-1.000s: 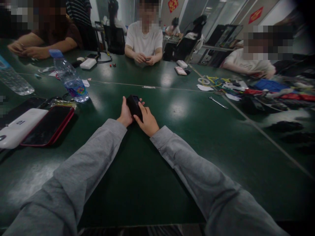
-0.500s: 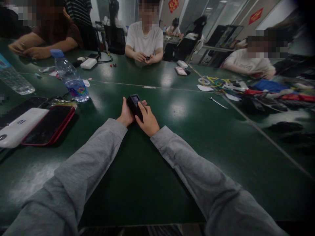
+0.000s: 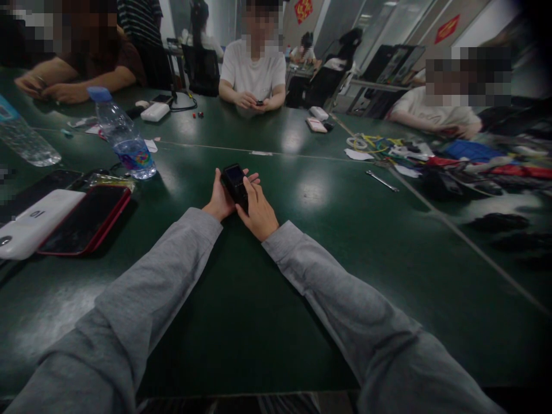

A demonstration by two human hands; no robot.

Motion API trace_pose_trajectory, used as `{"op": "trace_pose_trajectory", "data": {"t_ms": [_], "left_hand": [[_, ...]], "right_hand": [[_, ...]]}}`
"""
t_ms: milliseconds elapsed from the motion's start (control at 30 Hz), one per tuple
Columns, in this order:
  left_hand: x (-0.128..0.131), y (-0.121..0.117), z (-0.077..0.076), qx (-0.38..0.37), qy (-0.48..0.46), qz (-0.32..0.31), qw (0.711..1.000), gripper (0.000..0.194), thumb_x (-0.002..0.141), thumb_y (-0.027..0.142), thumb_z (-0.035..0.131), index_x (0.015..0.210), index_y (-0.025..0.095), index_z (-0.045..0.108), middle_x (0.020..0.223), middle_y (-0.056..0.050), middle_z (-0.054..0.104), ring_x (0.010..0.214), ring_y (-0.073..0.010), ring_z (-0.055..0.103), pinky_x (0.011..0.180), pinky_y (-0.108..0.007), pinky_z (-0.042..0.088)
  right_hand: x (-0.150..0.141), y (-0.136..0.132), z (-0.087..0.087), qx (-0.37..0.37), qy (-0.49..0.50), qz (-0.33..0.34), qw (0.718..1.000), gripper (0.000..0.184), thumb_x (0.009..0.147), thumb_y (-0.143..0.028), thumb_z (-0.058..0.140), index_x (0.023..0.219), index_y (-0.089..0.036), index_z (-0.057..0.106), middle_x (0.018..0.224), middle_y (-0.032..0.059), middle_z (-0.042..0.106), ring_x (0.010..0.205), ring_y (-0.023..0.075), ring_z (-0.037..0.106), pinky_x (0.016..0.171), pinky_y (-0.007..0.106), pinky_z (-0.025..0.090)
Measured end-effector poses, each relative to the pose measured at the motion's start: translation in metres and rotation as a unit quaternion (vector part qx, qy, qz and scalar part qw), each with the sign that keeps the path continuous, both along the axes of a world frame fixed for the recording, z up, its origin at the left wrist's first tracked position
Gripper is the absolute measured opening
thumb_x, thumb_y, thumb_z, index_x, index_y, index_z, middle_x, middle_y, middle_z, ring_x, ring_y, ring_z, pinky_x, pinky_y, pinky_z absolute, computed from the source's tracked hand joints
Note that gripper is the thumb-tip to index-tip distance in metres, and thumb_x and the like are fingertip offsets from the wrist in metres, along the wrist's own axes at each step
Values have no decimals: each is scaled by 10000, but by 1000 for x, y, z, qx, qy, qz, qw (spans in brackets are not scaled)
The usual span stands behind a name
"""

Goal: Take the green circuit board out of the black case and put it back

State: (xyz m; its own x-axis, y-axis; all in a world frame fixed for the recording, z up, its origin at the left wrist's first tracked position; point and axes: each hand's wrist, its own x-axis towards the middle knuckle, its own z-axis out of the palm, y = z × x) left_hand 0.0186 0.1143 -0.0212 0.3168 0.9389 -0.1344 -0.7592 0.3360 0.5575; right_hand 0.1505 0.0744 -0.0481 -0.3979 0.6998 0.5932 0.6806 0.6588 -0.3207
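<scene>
Near the middle of the green desk (image 3: pixel 276 322), the left hand (image 3: pixel 219 199) grips a black device (image 3: pixel 233 174) along its side, screen upward. The right hand (image 3: pixel 261 211) lays a bent finger on its front, thumb by the near end; whether it also grips, I cannot tell. The step in hand looks like fingering that front; a press there would call for firm support from the left palm and a light touch.

Leftward lie a phone (image 3: pixel 86 221) and white power bank (image 3: pixel 41 221), with a bottle (image 3: pixel 125 138) beyond. Rightward are a wrench (image 3: pixel 382 180) and tangled cables (image 3: pixel 374 141). Other people sit around the desk, chairs (image 3: pixel 200 69) behind.
</scene>
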Motion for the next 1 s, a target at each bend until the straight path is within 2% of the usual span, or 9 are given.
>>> {"op": "trace_pose_trajectory", "data": {"t_ms": [167, 400, 533, 767, 867, 1000], "left_hand": [[0, 0, 1, 9, -4, 3, 1000, 828, 945, 747, 205, 1418, 166, 557, 1331, -173, 675, 1325, -331, 574, 1111, -544, 424], [-1, -5, 3, 6, 0, 13, 1000, 821, 946, 741, 209, 1422, 176, 567, 1339, -164, 672, 1314, -329, 581, 1115, -543, 422], [-3, -5, 1, -5, -4, 25, 1000, 811, 946, 742, 237, 1402, 171, 589, 1259, -158, 713, 1249, -318, 628, 1091, -514, 458], [-4, -2, 1, -62, 26, 57, 996, 781, 939, 747, 295, 1353, 169, 618, 1112, -142, 759, 1152, -314, 685, 1026, -485, 521], [-4, -2, 2, -47, 18, 47, 998, 778, 941, 746, 267, 1356, 187, 613, 1155, -142, 749, 1172, -321, 676, 1017, -499, 523], [-4, -4, 5, -10, -1, 24, 1000, 794, 966, 721, 166, 1418, 201, 561, 1309, -146, 692, 1264, -314, 627, 1032, -507, 504]], "right_hand": [[0, 1, 0, 2, 2, 9, 1000, 694, 1002, -384, 427, 1587, -143, 142, 1460, 226, 438, 1345, 347, 506, 1039, 559, 557], [-1, -3, 6, 6, 16, 4, 1000, 686, 1010, -399, 392, 1593, -151, 127, 1489, 219, 432, 1403, 344, 460, 1109, 596, 495], [0, -7, 12, 33, 41, 0, 999, 674, 1019, -404, 370, 1605, -208, 100, 1496, 188, 423, 1426, 325, 430, 1136, 601, 471], [9, -8, 20, 72, 90, -27, 993, 661, 1021, -445, 362, 1599, -237, 119, 1501, 174, 402, 1419, 328, 431, 1152, 614, 448], [19, 1, 21, 80, 101, -47, 991, 651, 1018, -466, 356, 1592, -242, 146, 1490, 173, 407, 1413, 334, 432, 1151, 633, 434], [37, 20, 16, 88, 114, -81, 986, 648, 1016, -503, 353, 1582, -225, 203, 1488, 183, 396, 1408, 343, 425, 1147, 647, 422]]}}
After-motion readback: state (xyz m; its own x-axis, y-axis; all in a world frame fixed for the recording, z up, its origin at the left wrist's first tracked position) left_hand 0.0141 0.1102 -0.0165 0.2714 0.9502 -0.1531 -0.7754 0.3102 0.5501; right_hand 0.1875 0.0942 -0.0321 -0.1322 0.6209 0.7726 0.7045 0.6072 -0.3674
